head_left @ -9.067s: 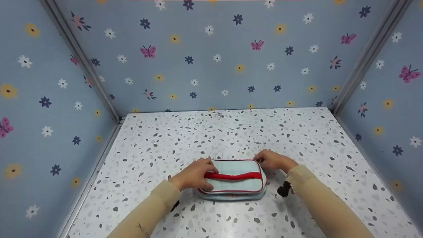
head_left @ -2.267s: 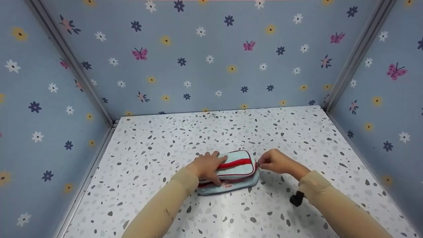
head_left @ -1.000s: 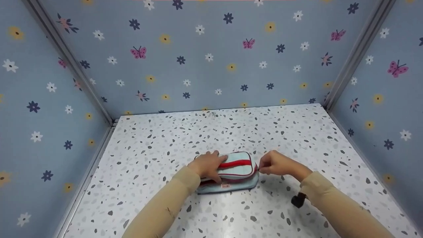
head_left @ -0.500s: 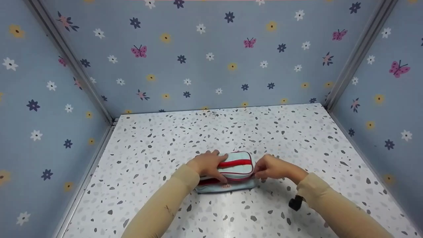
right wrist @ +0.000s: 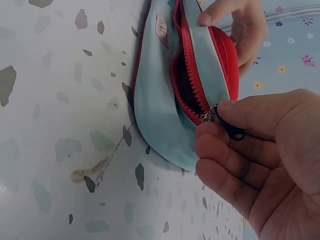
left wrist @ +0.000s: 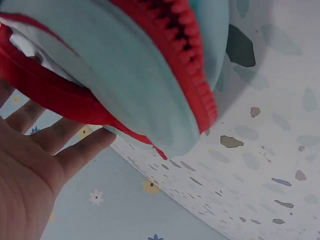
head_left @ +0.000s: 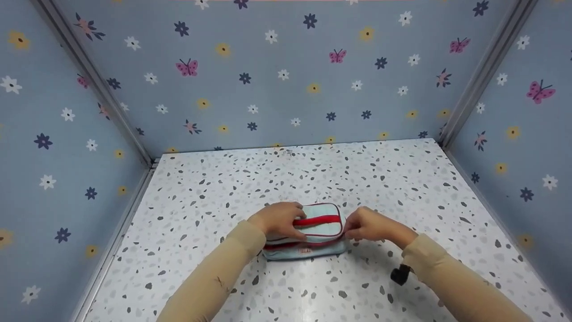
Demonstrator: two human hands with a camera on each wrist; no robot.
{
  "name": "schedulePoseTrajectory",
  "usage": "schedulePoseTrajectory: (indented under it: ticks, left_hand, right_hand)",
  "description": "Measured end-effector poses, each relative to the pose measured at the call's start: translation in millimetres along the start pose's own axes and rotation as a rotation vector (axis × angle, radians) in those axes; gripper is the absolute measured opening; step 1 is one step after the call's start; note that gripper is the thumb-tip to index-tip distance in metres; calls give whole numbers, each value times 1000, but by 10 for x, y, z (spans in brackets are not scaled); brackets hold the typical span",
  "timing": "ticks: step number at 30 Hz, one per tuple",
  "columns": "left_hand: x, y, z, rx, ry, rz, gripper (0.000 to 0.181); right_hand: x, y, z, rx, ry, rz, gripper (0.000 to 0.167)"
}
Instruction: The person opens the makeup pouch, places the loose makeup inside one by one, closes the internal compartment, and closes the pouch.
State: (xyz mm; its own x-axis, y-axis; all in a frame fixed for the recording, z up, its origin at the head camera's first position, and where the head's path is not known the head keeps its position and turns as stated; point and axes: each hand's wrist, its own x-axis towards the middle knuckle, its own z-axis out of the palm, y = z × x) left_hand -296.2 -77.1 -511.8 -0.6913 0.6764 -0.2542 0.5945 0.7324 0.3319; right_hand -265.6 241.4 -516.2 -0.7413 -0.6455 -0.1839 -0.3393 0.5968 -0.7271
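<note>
A pale blue zippered pouch (head_left: 321,229) with red piping and a red strap handle (head_left: 318,220) lies on the speckled tabletop. My left hand (head_left: 278,220) holds its left end, thumb on the near side and fingers at the strap. In the left wrist view those fingers reach behind the strap (left wrist: 47,95). At the right end my right hand (head_left: 368,225) pinches the black zipper pull (right wrist: 230,124) between thumb and fingers. The red zipper (right wrist: 190,75) gapes along the front near the pull, with a dark interior showing. What is inside cannot be made out.
White speckled tabletop (head_left: 250,179) surrounds the pouch. Blue flower-and-butterfly panels (head_left: 286,98) stand at the back and both sides, joined by grey metal posts (head_left: 487,76). A small black device (head_left: 400,273) hangs beneath the right wrist.
The pouch has turned slightly and shifted left since the earliest frame. The right hand has moved from its far right corner to the near right one. The left fingers have drawn in toward the strap.
</note>
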Motion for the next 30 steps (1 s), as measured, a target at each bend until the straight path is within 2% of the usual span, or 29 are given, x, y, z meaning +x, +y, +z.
schedulePoseTrajectory:
  ticks: [9,14,18,25,30]
  left_hand:
    - [23,32,17,54,9,4,63]
    - [46,13,50,91,40,41,48]
    - [60,-23,61,65,51,44,48]
    - [54,-27,13,-27,36,-4,58]
    - [46,-24,5,-40,25,-30,64]
  right_hand:
    - [-14,-51,6,16,-82,23,9]
    - [-9,-118,53,39,-77,13,7]
    - [-1,-170,107,54,-65,-18,8]
    - [26,-259,189,55,-64,-49,13]
    - [48,-304,250,35,-66,-49,12]
